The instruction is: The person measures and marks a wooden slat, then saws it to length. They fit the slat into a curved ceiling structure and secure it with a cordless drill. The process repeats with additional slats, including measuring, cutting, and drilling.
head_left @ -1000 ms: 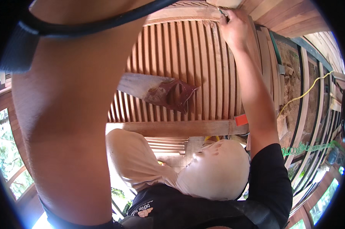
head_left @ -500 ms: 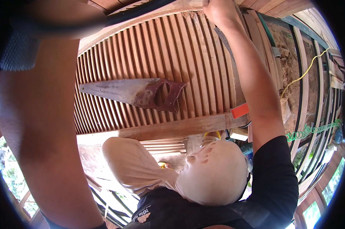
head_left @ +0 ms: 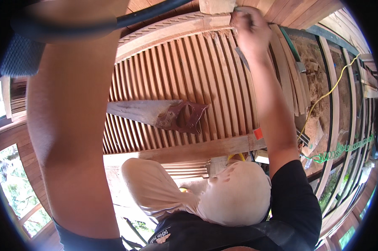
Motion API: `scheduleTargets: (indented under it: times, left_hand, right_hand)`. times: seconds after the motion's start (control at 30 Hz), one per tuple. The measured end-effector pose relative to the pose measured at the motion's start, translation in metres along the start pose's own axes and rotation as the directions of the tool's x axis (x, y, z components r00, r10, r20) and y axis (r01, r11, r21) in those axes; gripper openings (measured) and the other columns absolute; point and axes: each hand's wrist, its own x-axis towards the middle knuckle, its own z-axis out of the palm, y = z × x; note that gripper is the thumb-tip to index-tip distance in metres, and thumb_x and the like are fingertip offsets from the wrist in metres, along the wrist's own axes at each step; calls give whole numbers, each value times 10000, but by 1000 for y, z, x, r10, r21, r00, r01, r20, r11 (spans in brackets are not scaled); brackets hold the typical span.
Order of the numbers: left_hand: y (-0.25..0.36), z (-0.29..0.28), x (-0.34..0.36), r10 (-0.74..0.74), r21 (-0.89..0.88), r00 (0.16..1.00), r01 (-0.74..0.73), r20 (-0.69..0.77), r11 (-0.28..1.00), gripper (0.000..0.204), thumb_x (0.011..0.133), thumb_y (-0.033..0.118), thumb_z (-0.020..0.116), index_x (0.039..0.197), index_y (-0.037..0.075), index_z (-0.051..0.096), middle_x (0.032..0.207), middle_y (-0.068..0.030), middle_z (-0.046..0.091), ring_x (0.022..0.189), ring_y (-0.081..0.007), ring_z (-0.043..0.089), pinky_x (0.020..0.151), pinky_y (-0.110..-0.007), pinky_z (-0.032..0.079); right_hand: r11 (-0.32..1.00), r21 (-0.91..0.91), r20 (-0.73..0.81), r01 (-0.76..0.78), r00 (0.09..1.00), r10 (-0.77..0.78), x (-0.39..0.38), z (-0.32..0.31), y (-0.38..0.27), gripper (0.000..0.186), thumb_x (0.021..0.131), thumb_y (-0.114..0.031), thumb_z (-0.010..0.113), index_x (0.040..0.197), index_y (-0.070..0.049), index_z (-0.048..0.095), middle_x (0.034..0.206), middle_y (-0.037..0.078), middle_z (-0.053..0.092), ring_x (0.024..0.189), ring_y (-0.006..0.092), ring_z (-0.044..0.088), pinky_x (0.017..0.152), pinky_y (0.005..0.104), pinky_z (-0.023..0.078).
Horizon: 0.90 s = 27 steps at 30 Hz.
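My right hand [head_left: 252,33] is raised to the top of the view, at the far corner of a slatted wooden panel [head_left: 184,62]. Its fingers are curled closed beside a pale wooden block [head_left: 217,6]; what lies in them, if anything, is hidden. A thin grey strip [head_left: 241,57] shows beside that wrist. My left forearm [head_left: 74,125] reaches up along the left side, and its hand is beyond the view. Across the slats lies a handsaw [head_left: 155,113] with a dark red handle, its tip behind my left forearm. Along the panel's far edge runs a curved wooden rail [head_left: 159,30] with small notches.
A red-orange rectangular piece [head_left: 258,134] sits at the panel's near right corner. On the right are stacked boards [head_left: 287,71], a yellow cord [head_left: 329,93] and a green coiled hose [head_left: 343,147]. A blurred black band [head_left: 151,9] crosses the upper left.
The view has shifted, so the panel and saw appear lower and further right. More of the notched rail shows. My right hand appears lower, beside the wooden block.
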Motion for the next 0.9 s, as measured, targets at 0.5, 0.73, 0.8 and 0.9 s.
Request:
scheduleTargets:
  times: [0.5,0.73,0.8,0.9]
  left_hand:
    - [81,-78,-75,25,-291,982,-79,-187,953,453,1086,209,470,1498,22,484,1526,-103,512,1380,-243,512,1163,-387,411]
    - [-13,-158,-214,-476,-322,763,361,-438,875,513,1079,324,496,1499,30,491,1530,-94,509,1400,-252,488,1183,-410,387]
    - [-61,-197,-261,-545,-331,679,432,-492,839,481,1019,244,655,1438,30,557,1381,-100,627,1273,-246,593,1092,-395,470]
    - [-98,-180,-287,-671,-549,581,407,-461,730,388,928,203,771,1266,45,666,1130,-89,728,976,-253,705,855,-400,586]
  right_hand:
    - [1000,0,219,-28,975,27,-45,-98,-101,211,984,-70,548,1111,-55,715,936,185,722,909,266,746,781,374,565]
    - [707,446,322,-548,836,445,-168,-150,-124,268,949,28,613,1203,-45,567,986,176,730,879,210,711,692,327,579]
    - [667,610,241,-428,902,358,-151,-188,-159,326,933,40,628,1243,-34,560,1026,182,723,877,211,695,699,318,581]
    - [564,825,-77,-41,980,184,-137,-272,-205,186,893,-37,625,1071,-92,640,876,47,669,799,177,634,712,291,505]
